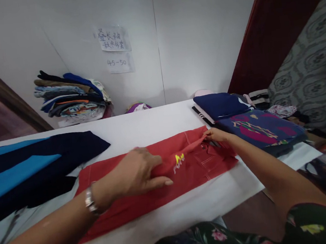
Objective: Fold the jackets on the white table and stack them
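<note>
A red garment (165, 189) with pale stitching, a button and a small yellow-and-white motif lies lengthwise across the white table; it looks like folded trousers. My left hand (136, 170), with a silver bracelet at the wrist, is over its middle, thumb stretched out and fingers somewhat apart. Whether the palm presses on the cloth I cannot tell. At the garment's right end, my right hand (215, 134) pinches the upper layer's edge and holds it slightly raised. Some of its fingers are hidden by the cloth.
Dark navy and bright-blue clothing (74, 150) lies at the left. Folded clothes (226, 104) are stacked at the right, by a blue-and-magenta patterned garment (259, 130). Another clothes pile (72, 95) stands against the back wall, near handwritten paper signs (114, 39). The white table (156, 117) has its near edge by my body.
</note>
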`<state>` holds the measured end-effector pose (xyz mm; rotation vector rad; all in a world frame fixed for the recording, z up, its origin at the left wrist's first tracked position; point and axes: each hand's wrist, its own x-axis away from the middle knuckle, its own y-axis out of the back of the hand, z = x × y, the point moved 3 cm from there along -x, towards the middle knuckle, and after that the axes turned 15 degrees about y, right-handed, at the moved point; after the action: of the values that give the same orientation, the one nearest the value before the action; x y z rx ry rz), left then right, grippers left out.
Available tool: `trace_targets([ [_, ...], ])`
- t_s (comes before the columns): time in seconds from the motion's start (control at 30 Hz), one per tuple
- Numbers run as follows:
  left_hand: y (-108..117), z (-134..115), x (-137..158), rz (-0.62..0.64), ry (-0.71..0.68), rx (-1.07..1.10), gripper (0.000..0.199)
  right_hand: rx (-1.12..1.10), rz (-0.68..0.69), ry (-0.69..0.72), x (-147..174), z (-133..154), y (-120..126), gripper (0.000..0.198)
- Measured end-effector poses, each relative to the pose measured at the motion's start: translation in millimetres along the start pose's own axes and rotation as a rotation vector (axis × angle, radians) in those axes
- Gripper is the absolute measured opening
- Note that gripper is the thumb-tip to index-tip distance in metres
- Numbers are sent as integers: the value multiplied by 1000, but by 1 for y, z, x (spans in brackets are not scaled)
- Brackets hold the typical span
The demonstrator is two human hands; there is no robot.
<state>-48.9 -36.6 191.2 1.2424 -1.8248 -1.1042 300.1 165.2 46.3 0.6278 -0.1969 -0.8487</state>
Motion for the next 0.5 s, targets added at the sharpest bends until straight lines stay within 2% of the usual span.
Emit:
trace_targets([
  [0.07, 36, 15, 9, -98, 220, -117, 50, -47, -20, -16, -1, -3, 5, 43],
  [0.13, 71, 37, 12, -164, 367, -249, 56, -95, -45, -28, -6, -4, 10, 49],
  [0.2, 95, 71, 8, -204, 465, -338, 57, -90, -93, -33, -15, -4, 13, 52],
  [0.23, 100, 93, 5, -235, 534, -366, 55, -66, -126, -33, -21, -5, 14, 51],
  [0.3, 89, 141, 2, -200, 694, -336, 50, 2, -189, -34, -31, -8, 14, 48],
  [0.37, 57, 186, 4, -53, 784, -163, 49, 53, -225, -37, -39, -14, 11, 44],
  [0.43, 20, 218, 12, 65, 830, -44, 54, 76, -244, -40, -41, -20, 8, 40],
  [0.5, -5, 238, 21, 27, 852, -39, 57, 96, -260, -42, -39, -27, 6, 37],
])
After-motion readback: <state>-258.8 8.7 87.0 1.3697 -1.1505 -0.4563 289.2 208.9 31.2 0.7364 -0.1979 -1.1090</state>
